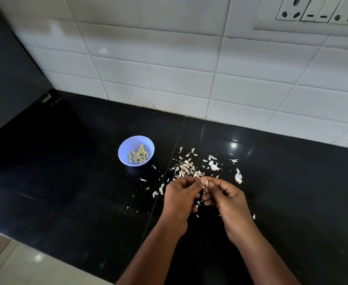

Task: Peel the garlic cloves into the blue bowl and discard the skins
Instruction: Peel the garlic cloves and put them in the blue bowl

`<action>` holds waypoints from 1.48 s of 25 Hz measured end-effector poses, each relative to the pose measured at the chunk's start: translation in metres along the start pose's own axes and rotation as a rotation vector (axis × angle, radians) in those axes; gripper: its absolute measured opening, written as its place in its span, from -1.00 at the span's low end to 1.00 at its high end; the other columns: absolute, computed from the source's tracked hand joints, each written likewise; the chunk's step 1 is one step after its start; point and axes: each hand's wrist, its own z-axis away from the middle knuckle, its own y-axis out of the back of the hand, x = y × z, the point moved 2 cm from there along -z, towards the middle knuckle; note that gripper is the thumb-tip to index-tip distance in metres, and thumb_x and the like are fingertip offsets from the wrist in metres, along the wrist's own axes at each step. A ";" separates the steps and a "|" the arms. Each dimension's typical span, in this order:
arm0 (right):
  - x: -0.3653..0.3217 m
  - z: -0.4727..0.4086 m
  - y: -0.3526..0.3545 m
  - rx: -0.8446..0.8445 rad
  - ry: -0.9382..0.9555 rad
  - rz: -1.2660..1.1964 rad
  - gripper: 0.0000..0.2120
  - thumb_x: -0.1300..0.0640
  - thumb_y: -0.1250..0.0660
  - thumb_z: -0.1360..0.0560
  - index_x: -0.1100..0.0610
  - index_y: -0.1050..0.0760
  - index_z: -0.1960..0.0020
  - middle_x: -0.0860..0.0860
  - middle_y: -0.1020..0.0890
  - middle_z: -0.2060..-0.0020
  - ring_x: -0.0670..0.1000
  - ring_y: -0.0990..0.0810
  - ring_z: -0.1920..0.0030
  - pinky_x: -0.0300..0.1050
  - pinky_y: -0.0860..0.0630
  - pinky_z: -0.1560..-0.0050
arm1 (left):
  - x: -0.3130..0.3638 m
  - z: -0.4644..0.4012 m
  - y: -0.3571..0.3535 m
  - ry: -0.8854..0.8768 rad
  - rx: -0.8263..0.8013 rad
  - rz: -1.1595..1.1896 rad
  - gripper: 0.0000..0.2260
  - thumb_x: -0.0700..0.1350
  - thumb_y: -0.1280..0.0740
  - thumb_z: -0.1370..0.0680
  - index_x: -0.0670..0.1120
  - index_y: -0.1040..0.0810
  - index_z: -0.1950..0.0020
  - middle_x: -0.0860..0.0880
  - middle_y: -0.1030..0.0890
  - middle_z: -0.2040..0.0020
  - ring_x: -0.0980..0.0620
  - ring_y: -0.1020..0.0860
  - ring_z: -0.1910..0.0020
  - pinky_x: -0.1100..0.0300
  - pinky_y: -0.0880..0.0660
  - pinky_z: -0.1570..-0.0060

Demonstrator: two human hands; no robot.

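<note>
A small blue bowl (pixel 125 148) stands on the black counter, holding several peeled yellowish garlic cloves (pixel 138 155). To its right lies a scatter of pale garlic skins (pixel 189 168). Just below that pile, my left hand (pixel 181 197) and my right hand (pixel 226 197) meet fingertip to fingertip, both pinching one small garlic clove (pixel 206 183), which is mostly hidden by the fingers. A whitish unpeeled garlic piece (pixel 238 176) rests on the counter right of the skins.
The black counter (pixel 66 171) ends at a white tiled wall (pixel 189 68) behind and at its front edge on the lower left, with pale floor below. A socket panel (pixel 312 11) sits high on the wall at right. A dark appliance side (pixel 8 68) rises at left.
</note>
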 end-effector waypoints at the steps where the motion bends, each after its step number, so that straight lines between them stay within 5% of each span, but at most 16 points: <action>1: 0.001 0.001 -0.001 0.004 0.000 0.002 -0.80 0.25 -0.33 -0.66 0.12 -0.74 -0.07 0.14 -0.69 0.22 -0.03 -0.61 0.25 -0.19 -0.61 0.18 | 0.002 0.000 0.002 -0.009 -0.017 -0.037 -0.87 -0.06 -0.51 -0.58 -0.10 -0.71 -0.02 0.03 -0.68 0.25 0.13 -0.57 0.27 0.25 -0.44 0.43; 10: 0.006 0.013 -0.028 -0.032 0.023 0.005 -0.84 0.14 -0.37 -0.65 0.05 -0.73 -0.12 0.13 -0.71 0.19 0.06 -0.63 0.22 -0.03 -0.64 0.11 | 0.017 0.003 0.017 -0.063 -0.001 -0.095 -0.84 -0.11 -0.47 -0.62 -0.17 -0.55 -0.05 0.02 -0.62 0.34 0.08 -0.56 0.41 0.18 -0.53 0.45; 16: 0.001 0.023 -0.037 0.032 0.250 0.366 -0.79 0.19 -0.42 -0.61 -0.12 -0.71 -0.09 -0.15 -0.73 0.11 -0.11 -0.72 0.08 -0.30 -0.57 0.05 | 0.029 0.008 0.044 -0.131 -0.049 -0.299 -0.88 -0.10 -0.42 -0.62 -0.06 -0.72 0.08 0.13 -0.69 0.28 0.19 -0.66 0.25 0.09 -0.68 0.31; 24: -0.006 0.021 -0.043 0.139 0.483 0.854 -0.83 0.07 -0.45 -0.59 -0.10 -0.70 -0.16 -0.17 -0.65 0.06 -0.17 -0.65 0.08 -0.16 -0.58 0.07 | 0.038 -0.002 0.059 -0.129 -0.093 -0.372 -0.89 -0.06 -0.49 -0.54 0.05 -0.74 0.19 0.00 -0.70 0.22 -0.01 -0.69 0.16 -0.06 -0.72 0.24; 27: -0.004 0.021 -0.048 0.147 0.464 0.947 -0.83 0.06 -0.46 -0.58 -0.09 -0.70 -0.15 -0.16 -0.68 0.07 -0.15 -0.65 0.09 -0.05 -0.61 0.07 | 0.033 -0.006 0.063 -0.171 -0.076 -0.522 -0.94 0.05 -0.44 -0.49 0.16 -0.70 0.17 0.10 -0.64 0.36 0.00 -0.61 0.36 -0.16 -0.70 0.18; 31: -0.003 0.021 -0.050 0.189 0.486 0.896 -0.87 0.11 -0.52 -0.54 0.01 -0.71 -0.08 -0.11 -0.69 0.08 -0.10 -0.67 0.12 0.03 -0.62 0.10 | 0.033 -0.010 0.065 -0.159 -0.094 -0.575 -0.91 0.06 -0.37 -0.45 0.16 -0.68 0.17 0.11 -0.58 0.43 0.07 -0.54 0.40 -0.20 -0.68 0.18; 37: 0.002 0.024 -0.051 0.164 0.439 0.729 -0.87 0.18 -0.49 -0.55 -0.01 -0.72 -0.04 -0.17 -0.69 0.11 -0.12 -0.67 0.08 -0.19 -0.58 0.09 | 0.033 -0.014 0.060 -0.035 -0.113 -0.448 -0.85 -0.08 -0.36 -0.49 0.01 -0.71 0.22 0.01 -0.65 0.32 0.09 -0.61 0.29 -0.02 -0.72 0.21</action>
